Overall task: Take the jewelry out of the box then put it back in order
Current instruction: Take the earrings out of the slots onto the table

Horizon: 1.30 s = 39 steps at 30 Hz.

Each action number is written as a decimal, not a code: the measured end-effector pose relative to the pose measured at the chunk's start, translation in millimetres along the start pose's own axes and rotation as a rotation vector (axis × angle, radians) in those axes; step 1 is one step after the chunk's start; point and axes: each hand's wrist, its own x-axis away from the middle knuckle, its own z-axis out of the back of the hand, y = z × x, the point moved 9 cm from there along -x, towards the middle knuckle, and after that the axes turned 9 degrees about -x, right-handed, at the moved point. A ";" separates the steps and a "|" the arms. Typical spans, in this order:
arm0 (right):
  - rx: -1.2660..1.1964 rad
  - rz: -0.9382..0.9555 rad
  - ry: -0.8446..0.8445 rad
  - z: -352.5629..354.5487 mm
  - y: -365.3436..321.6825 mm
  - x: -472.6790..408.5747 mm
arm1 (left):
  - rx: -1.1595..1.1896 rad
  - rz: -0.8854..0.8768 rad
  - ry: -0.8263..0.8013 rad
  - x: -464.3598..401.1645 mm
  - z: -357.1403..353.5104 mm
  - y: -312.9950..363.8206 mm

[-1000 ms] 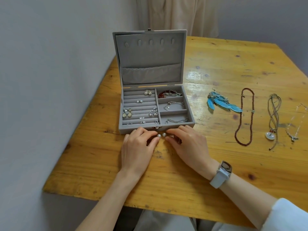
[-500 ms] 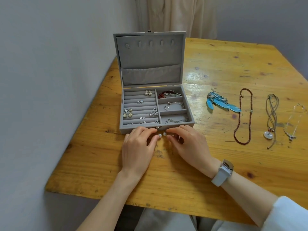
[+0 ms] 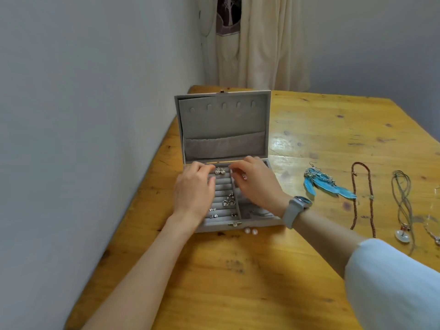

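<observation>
Sitting open on the wooden table [image 3: 238,270] by the wall, the grey jewelry box [image 3: 223,129] has our two hands over its tray. Our left hand [image 3: 194,191] and right hand [image 3: 256,184] reach toward a silver earring pair [image 3: 219,171] in the back ring row, fingers curled and loosely together; whether they pinch anything we cannot tell. Two pearl studs [image 3: 251,231] lie just in front of the box. Blue feather earrings [image 3: 326,184] and a brown bead necklace [image 3: 362,198] lie well apart to the right.
</observation>
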 end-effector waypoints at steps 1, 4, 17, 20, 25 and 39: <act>0.014 -0.021 -0.033 -6.2 3.7 -9.2 | -0.044 0.000 -0.025 -5.6 -6.8 -1.3; 0.025 -0.031 -0.112 -21.6 8.5 -25.1 | -0.163 -0.014 -0.048 -13.3 -19.6 -7.1; -0.057 -0.008 -0.046 -13.5 18.6 -26.4 | -0.227 -0.113 -0.015 -28.7 -29.9 2.6; -0.171 -0.039 -0.028 5.3 20.5 -16.7 | -0.210 -0.141 0.015 -30.6 -29.7 7.0; -0.352 -0.120 -0.017 40.3 21.0 28.5 | -0.155 -0.116 0.016 -29.9 -24.5 8.6; -0.055 -0.212 0.002 60.4 57.9 153.1 | 0.333 -0.165 -0.124 106.8 -25.8 84.7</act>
